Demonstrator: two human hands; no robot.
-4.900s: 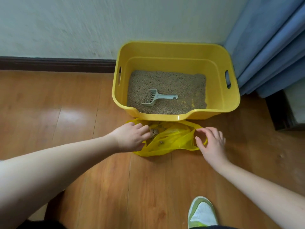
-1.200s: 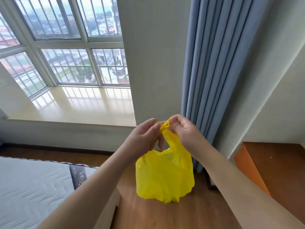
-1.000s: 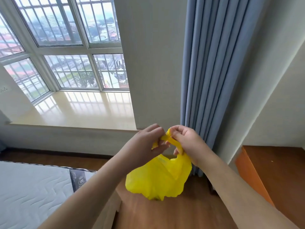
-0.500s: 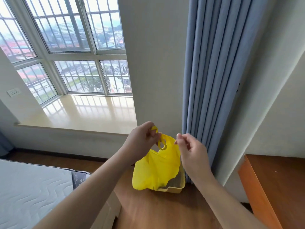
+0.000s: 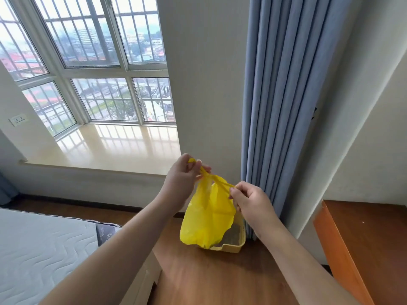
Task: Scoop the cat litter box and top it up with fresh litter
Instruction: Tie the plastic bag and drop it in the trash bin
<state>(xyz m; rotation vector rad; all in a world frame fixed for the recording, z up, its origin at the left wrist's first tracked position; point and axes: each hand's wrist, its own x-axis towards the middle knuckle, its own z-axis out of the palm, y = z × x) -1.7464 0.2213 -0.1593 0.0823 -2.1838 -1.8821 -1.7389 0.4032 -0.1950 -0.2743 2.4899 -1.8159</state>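
Note:
A yellow plastic bag [image 5: 206, 219] hangs in the air in front of me. My left hand [image 5: 182, 177] pinches one of its handles at the top. My right hand [image 5: 248, 200] pinches the other handle, drawn out to the right, and the two handles cross at a knot between my hands. Behind and below the bag, a corner of the yellow litter box [image 5: 233, 247] shows on the wooden floor, with grey litter inside. The scoop is hidden.
A blue curtain [image 5: 284, 95] hangs right behind the box. A white mattress [image 5: 37, 256] lies at lower left, an orange-edged wooden table [image 5: 363, 243] at right. A window sill [image 5: 105, 148] runs under the barred window.
The bag was lifted off the floor as I stood up. My hands crossed its handles, and now they have drawn apart, pulling the handles taut. The view has dropped a little, showing more of the box.

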